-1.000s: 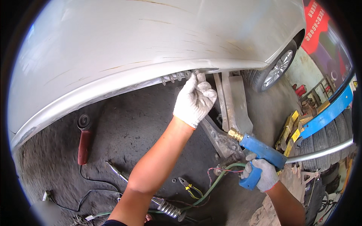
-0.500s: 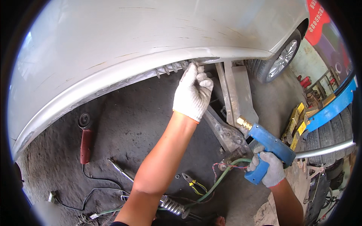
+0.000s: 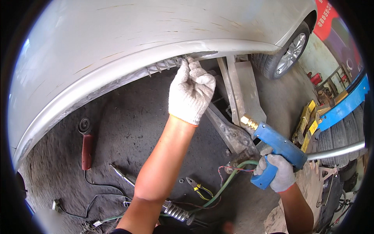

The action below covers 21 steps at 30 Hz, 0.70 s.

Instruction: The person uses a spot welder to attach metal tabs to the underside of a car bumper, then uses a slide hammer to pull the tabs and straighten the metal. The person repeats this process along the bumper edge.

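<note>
— Blue gun-shaped tool point(image 3: 277, 148), where is it in the head view?

— Low on the right, brass tip pointing up-left toward the metal lift arm point(image 3: 230, 132) under the silver car body point(image 3: 136, 43). The right hand point(image 3: 277, 174), in a white knit glove, is wrapped tight round its grip. A green hose point(image 3: 224, 183) runs from the handle's base down across the floor point(image 3: 128, 128).

— And the other hand?

— The left hand point(image 3: 191, 91), also gloved, is up at the car's lower sill edge point(image 3: 117, 80), fingers pinched together on one of the small metal pieces point(image 3: 171, 64) sticking out along that edge. How many pieces there are I cannot tell; they are too small.

— What lies around?

— On the floor: one angle grinder point(image 3: 85, 142) with a red body at the left, its black cord trailing down; one pair of pliers point(image 3: 198, 189) with yellow-and-black handles between the forearms; one slim rod-like tool point(image 3: 121, 174) beside the left forearm; one ribbed metal tool point(image 3: 175, 212) near the elbow. One car wheel point(image 3: 286, 54) shows top right, with a blue lift post point(image 3: 343, 105) further right.

— Anything in the way?

— The lift arm sits between the tool's tip and the sill.
</note>
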### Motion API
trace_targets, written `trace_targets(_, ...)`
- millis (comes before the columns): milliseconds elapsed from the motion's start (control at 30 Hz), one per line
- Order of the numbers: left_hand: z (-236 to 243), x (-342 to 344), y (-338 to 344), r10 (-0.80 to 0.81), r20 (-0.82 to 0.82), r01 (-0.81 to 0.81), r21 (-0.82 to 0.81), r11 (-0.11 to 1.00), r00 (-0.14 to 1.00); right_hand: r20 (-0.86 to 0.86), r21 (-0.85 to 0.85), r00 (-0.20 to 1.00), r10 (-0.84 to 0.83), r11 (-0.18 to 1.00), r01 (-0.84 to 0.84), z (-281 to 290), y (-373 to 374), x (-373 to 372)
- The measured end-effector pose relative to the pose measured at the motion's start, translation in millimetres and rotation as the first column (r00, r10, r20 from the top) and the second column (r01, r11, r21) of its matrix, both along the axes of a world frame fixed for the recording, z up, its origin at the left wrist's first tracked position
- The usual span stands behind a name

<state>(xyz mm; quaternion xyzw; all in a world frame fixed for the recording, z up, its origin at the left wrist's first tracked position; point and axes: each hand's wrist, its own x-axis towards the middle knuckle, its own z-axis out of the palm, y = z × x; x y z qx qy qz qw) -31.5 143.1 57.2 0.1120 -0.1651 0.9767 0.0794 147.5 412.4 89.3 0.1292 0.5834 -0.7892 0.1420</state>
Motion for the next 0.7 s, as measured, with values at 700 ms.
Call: trace_targets(700, -133.3, 84.0, -48.1, -0.069, 0.395, 0.234, -0.387, 0.892, 0.916, -0.49, 0.136, 0.872, 0.007, 0.988, 0.069, -48.1, -146.8, -72.6)
